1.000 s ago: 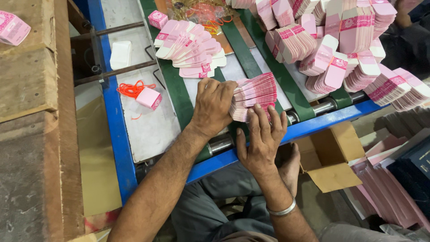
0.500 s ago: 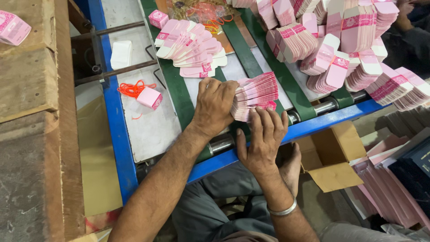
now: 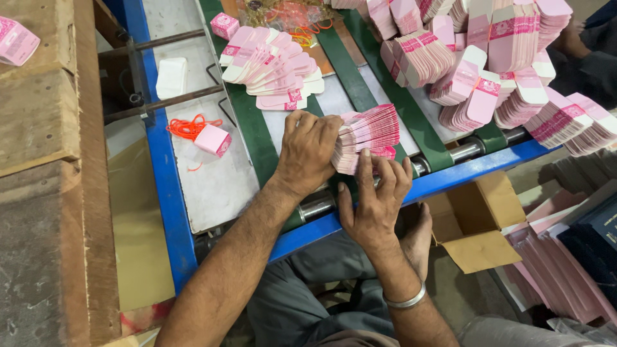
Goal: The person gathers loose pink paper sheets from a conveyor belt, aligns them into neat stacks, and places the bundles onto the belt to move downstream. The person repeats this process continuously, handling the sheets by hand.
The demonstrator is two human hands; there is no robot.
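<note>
A thick stack of flat pink cartons (image 3: pixel 369 132) lies on its side at the near end of a conveyor with green belts (image 3: pixel 250 138). My left hand (image 3: pixel 308 151) presses against the stack's left end, fingers curled over it. My right hand (image 3: pixel 375 199) holds the stack from the near side, fingertips on its lower edge; a metal bangle sits on that wrist. A fan of the same pink cartons (image 3: pixel 273 67) lies further up the belt.
Many banded bundles of pink cartons (image 3: pixel 488 71) crowd the table's right side. A small pink box with an orange cord (image 3: pixel 212 139) rests on the white plate at left. A blue frame rail (image 3: pixel 450 178) edges the table. An open cardboard box (image 3: pixel 479 222) stands below.
Both hands stay on the stack. My right fingers have crept slightly up its near edge; the stack has hardly shifted.
</note>
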